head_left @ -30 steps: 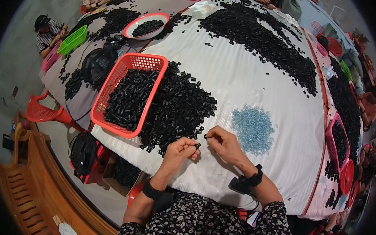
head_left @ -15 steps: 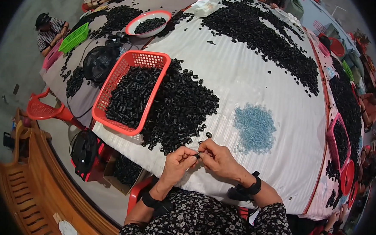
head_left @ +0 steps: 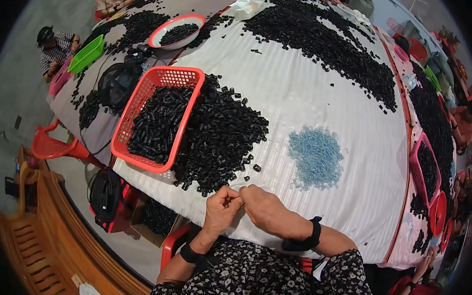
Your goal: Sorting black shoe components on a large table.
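Observation:
My left hand (head_left: 223, 209) and my right hand (head_left: 267, 210) meet fingertip to fingertip over the near edge of the white cloth. Both are closed in a pinch, the right one turned so its back hides its fingertips. Whatever sits between them is covered now; half a second ago a small black plastic piece showed there. Just beyond the hands spreads a heap of short black tubular plastic pieces (head_left: 223, 130). A red perforated basket (head_left: 193, 104) full of similar pieces stands against the heap's left side. To the right lies a pile of small clear bluish pieces (head_left: 315, 156).
A long band of black pieces (head_left: 328, 45) covers the far cloth. Behind the basket are a black mesh fan (head_left: 118, 86) and a red-rimmed white basin (head_left: 177, 31). Red chair (head_left: 58, 144) and wooden bench (head_left: 30, 243) stand left. Other people sit around the table.
My right hand has turned over the fingertips, covering the black piece that showed between them. The whole view has shifted slightly; the basket and heaps stay in place.

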